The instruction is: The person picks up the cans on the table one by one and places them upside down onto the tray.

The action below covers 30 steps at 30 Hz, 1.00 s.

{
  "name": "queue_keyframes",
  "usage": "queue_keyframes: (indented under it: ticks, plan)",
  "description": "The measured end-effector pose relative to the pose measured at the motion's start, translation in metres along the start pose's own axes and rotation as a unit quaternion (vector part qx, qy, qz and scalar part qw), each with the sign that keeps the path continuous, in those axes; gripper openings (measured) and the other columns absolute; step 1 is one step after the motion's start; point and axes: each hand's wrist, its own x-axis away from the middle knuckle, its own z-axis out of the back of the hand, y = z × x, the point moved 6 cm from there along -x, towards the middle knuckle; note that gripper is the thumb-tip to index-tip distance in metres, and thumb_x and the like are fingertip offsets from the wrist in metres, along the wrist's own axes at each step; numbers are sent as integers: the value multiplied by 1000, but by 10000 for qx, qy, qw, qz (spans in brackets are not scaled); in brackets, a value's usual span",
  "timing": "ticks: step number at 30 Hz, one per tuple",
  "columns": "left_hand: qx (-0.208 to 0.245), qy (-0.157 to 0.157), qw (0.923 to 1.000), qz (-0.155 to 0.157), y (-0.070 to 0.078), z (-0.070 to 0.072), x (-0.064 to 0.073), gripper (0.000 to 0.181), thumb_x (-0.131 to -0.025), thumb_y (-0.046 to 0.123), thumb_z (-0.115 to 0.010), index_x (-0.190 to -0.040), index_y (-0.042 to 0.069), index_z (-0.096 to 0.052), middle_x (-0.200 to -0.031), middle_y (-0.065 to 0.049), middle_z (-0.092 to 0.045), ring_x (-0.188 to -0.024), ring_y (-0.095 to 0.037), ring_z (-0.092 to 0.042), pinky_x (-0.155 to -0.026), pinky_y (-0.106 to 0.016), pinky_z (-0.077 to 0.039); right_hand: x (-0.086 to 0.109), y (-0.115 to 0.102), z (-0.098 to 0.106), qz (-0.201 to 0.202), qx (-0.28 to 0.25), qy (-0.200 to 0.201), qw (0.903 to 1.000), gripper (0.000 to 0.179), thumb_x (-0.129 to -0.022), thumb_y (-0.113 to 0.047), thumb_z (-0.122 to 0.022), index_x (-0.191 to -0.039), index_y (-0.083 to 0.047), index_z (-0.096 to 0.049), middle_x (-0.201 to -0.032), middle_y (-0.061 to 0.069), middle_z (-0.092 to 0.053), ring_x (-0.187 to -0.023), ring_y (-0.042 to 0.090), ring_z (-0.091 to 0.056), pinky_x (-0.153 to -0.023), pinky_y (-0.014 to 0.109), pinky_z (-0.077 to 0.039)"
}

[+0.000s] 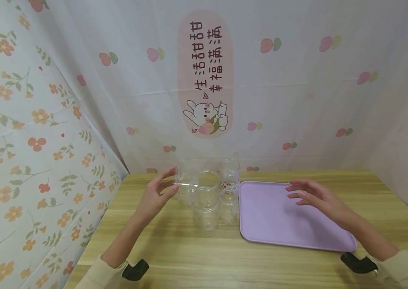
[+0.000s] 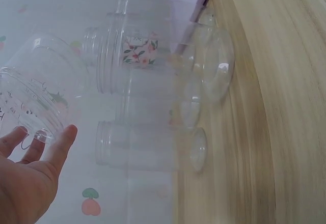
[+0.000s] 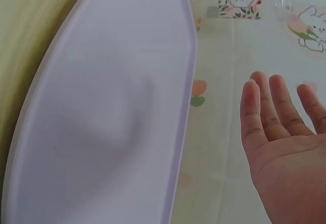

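Note:
My left hand (image 1: 153, 198) grips a clear plastic jar (image 2: 43, 76) by its threaded mouth, with fingers and thumb at the rim. This jar is tilted on its side and overlaps the left end of a group of clear jars in the head view. Among that group are a wide jar (image 1: 206, 214) at the front, a narrow one (image 1: 228, 210) beside it and a tall jar with a floral label (image 1: 229, 176) at the back. My right hand (image 1: 321, 200) hovers over the light purple tray (image 1: 269, 230), fingers loosely extended, holding nothing.
The tray lies flat on the wood-grain table (image 1: 189, 261), right next to the jars. A printed curtain (image 1: 298, 100) hangs behind the table's back edge, and a flowered cloth (image 1: 37, 160) hangs along the left side.

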Motion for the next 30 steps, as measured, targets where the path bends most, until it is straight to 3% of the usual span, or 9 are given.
queue_keyframes:
  ticks: [8,30]
  plan:
    - [168,-14,9999,30,0,-3,-1,56,-99,10,-63,-151,3,-44,-144,-19,-47,-126,-42,-53,-90,-38,-55,-7,-4,-5,168,-107,-25,9998,41,-107,1,-45,-148,1,-43,-139,23,-54,-121,32,-60,-89,39,-57]
    - [199,36,9998,-49,-1,-6,-3,56,-98,10,-62,-151,1,-44,-143,-22,-48,-123,-44,-54,-90,-36,-55,-13,-7,-10,129,-205,26,9997,41,-107,-1,-46,-148,-1,-44,-140,22,-54,-121,34,-60,-89,40,-56]
